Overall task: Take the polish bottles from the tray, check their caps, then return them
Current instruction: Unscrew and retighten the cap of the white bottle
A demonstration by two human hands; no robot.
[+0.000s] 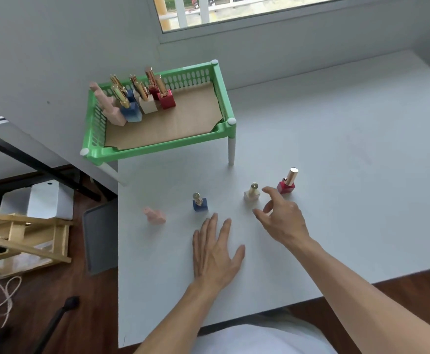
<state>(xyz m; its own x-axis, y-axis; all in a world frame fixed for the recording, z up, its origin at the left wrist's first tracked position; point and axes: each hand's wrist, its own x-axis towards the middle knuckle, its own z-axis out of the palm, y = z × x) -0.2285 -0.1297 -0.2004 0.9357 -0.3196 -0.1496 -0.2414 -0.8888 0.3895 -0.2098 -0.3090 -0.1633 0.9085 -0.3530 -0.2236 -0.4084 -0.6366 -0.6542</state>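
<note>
A green raised tray (224, 98) stands at the table's back left, with several polish bottles (142, 100) grouped in its far left corner. On the table in front stand a pink bottle (155, 216), a blue bottle (200, 202), a cream bottle (252, 194) and a red bottle (286, 183), all upright with caps on. My left hand (215, 254) lies flat and open on the table just below the blue bottle. My right hand (284, 215) hovers with fingers spread, right beside the cream and red bottles, holding nothing.
The white table (349, 175) runs to the right under a window. Off its left edge are a grey bin (99, 236), a wooden rack (22, 238), a white box (43, 198) and cord on the wooden floor.
</note>
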